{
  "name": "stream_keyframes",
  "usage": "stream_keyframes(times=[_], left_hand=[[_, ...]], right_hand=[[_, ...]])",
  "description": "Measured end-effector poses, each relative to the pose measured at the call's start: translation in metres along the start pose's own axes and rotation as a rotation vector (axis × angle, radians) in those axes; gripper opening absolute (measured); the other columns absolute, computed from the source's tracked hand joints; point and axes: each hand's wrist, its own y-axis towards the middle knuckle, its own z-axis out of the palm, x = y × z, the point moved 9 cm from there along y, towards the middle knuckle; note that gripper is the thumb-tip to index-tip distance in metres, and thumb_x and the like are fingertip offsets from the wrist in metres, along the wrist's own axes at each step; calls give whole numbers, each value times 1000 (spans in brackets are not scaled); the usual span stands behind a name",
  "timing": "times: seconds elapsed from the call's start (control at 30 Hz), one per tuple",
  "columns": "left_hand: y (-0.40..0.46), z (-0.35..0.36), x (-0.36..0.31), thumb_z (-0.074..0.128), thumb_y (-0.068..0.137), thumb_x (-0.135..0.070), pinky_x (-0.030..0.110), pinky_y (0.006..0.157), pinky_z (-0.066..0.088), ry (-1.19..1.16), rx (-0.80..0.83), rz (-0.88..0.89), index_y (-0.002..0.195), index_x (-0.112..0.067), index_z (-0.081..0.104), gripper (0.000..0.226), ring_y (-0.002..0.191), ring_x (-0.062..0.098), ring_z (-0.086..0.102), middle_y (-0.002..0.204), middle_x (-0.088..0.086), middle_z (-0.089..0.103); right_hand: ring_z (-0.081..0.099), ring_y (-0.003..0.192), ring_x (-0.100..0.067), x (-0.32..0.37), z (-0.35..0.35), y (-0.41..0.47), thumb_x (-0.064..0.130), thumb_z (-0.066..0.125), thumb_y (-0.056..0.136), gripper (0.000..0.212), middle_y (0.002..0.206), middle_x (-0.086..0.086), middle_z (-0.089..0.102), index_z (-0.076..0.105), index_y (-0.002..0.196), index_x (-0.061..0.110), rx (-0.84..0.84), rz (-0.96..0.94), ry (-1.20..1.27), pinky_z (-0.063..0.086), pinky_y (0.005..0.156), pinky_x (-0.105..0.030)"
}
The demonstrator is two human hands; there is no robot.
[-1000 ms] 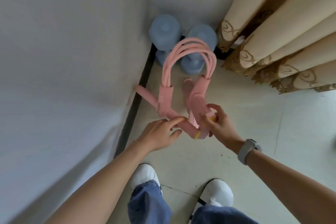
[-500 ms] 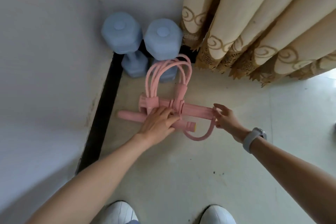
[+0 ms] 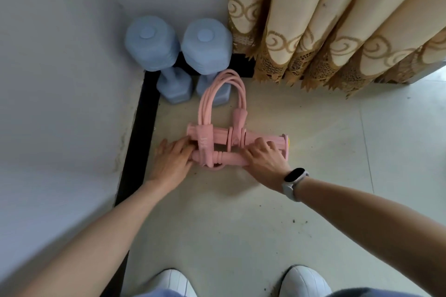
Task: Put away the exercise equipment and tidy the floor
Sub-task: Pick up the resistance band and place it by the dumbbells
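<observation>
A pink pedal resistance puller lies flat on the pale floor near the room's corner, its two foam bars side by side and its tube loop arching toward two light blue dumbbells. The left dumbbell and the right dumbbell stand upright in the corner. My left hand rests on the left ends of the bars, fingers laid over them. My right hand covers the right part of the near bar, fingers curled on it.
A white wall with a black skirting board runs along the left. Beige patterned curtains hang down to the floor at the back right. My two white shoes show at the bottom edge, on the open floor behind the puller.
The puller went from held up, to lying flat on the floor before the dumbbells. My left hand slid to the bars' left ends and my right hand moved onto the near bar.
</observation>
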Motion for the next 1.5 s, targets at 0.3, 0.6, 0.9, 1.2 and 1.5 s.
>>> stream_keyframes(times=[0.3, 0.6, 0.9, 1.2, 1.5], left_hand=[[12, 4, -58, 43, 72, -38, 34, 80, 39, 93, -105, 212, 85, -19, 67, 34, 77, 23, 67, 84, -1, 71], [4, 19, -28, 82, 28, -13, 26, 71, 49, 177, -26, 194, 68, -21, 66, 44, 58, 20, 65, 60, -1, 66], [-50, 40, 31, 51, 82, -4, 34, 101, 33, 186, 281, 79, 112, -12, 60, 33, 113, 29, 56, 119, 11, 63], [-39, 16, 46, 56, 68, 13, 41, 79, 45, 67, 65, -23, 75, 2, 62, 15, 73, 37, 65, 76, 23, 67], [-57, -6, 42, 55, 87, -28, 39, 98, 34, 118, 290, -58, 131, -14, 42, 48, 124, 26, 44, 134, 8, 47]], right_hand=[[62, 77, -31, -35, 24, -46, 35, 57, 71, 27, 79, -9, 67, 59, 79, 9, 4, 122, -14, 48, 55, -35], [58, 58, -23, -17, 27, -24, 20, 87, 43, 49, 65, -3, 62, 53, 78, 11, -104, -5, -10, 50, 51, -29], [54, 59, -19, 69, 28, -17, 20, 80, 52, 43, 62, 1, 57, 47, 78, 12, -221, -283, -62, 48, 59, -28], [58, 61, -22, 57, 23, 4, 30, 80, 58, 41, 69, -1, 62, 52, 82, 13, -153, -125, 31, 49, 55, -28], [57, 106, -28, 33, -9, -6, 41, 75, 68, 69, 117, -10, 60, 50, 125, 10, 106, -9, 141, 49, 77, -37]])
